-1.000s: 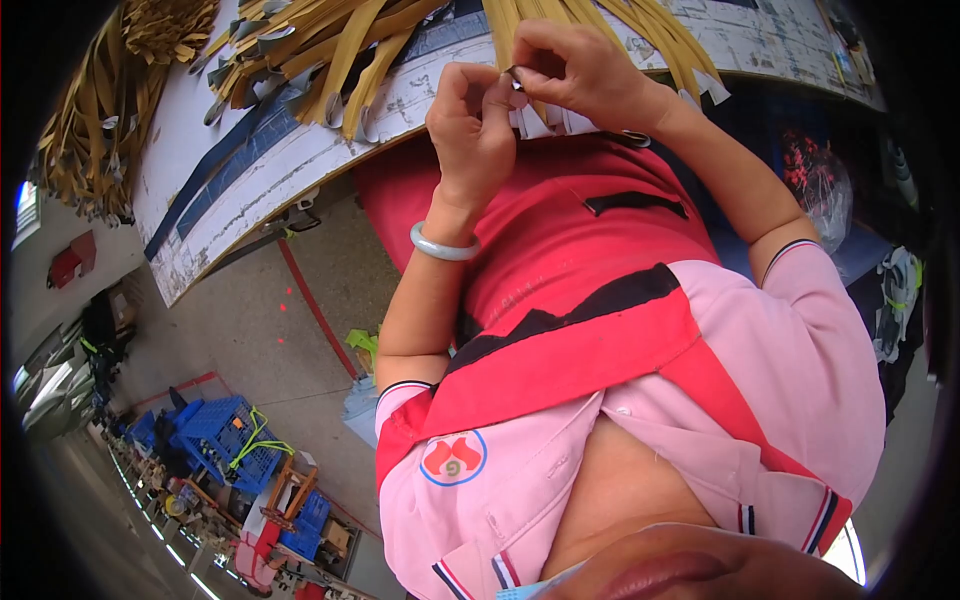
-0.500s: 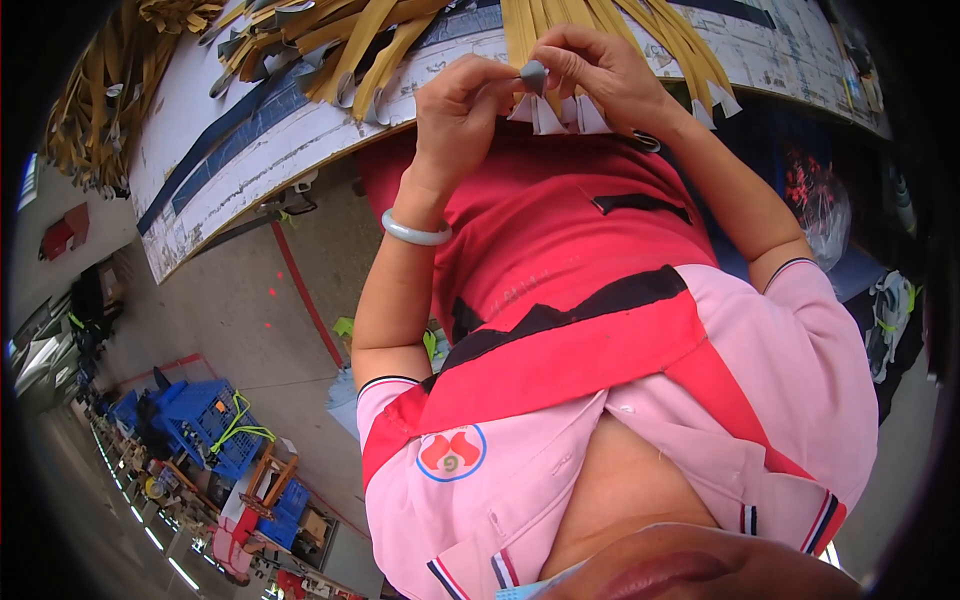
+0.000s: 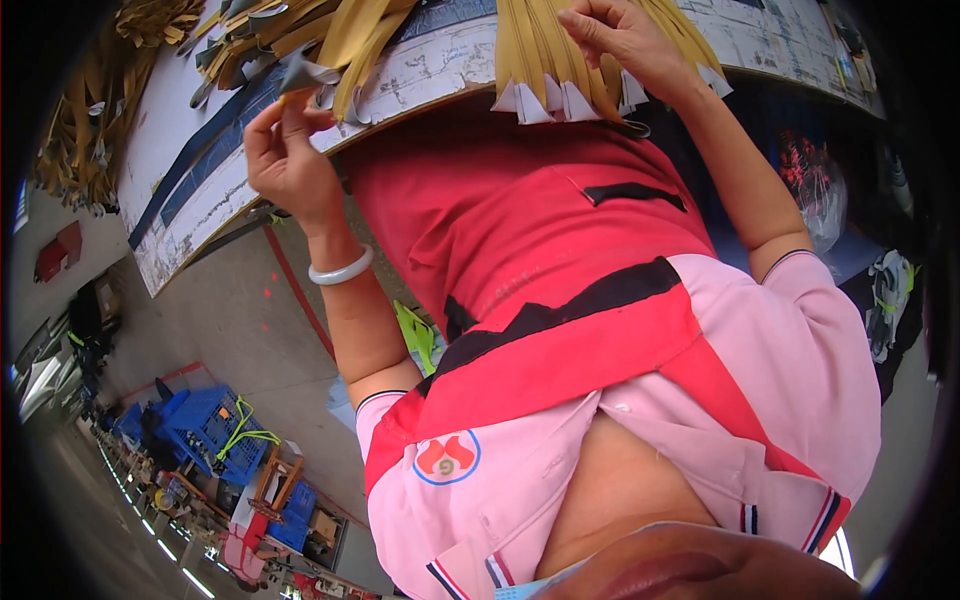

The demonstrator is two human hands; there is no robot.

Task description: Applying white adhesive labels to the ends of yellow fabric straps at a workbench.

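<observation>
Presently, a red apron (image 3: 540, 230) is covering my front, and a pale bangle (image 3: 342, 267) is circling my left wrist. My left hand (image 3: 290, 165) is pinching a strip (image 3: 299, 72) by thumb and fingers, near its grey end. My right hand (image 3: 635, 45) is hovering well apart from it, with the fingers curling; whether they are grasping anything, I cannot tell.

Regarding handling, I am judging the strip to be light, soft and thin, bending easily and unlikely to break. It is probably not slipping much in dry fingers. I am rating the grey end as the suitable place for taking hold, with a flat pinch between thumb and forefinger.

Regarding appearance, the strip is showing a grey, folded tip above my fingertips and a small mustard patch at the pinch; the remainder is not showing clearly. It is sitting above the left part of the near edge of the table (image 3: 165, 245), whose top is looking white and scuffed.

A middle bundle (image 3: 555, 55) of mustard strips is lying under my right hand, its white pointed tips hanging at that edge. A left bundle (image 3: 275, 30), grey at the ends, is lying beyond my left hand. Farther off, a blue crate (image 3: 210, 425) is standing on the grey floor (image 3: 220, 300).
</observation>
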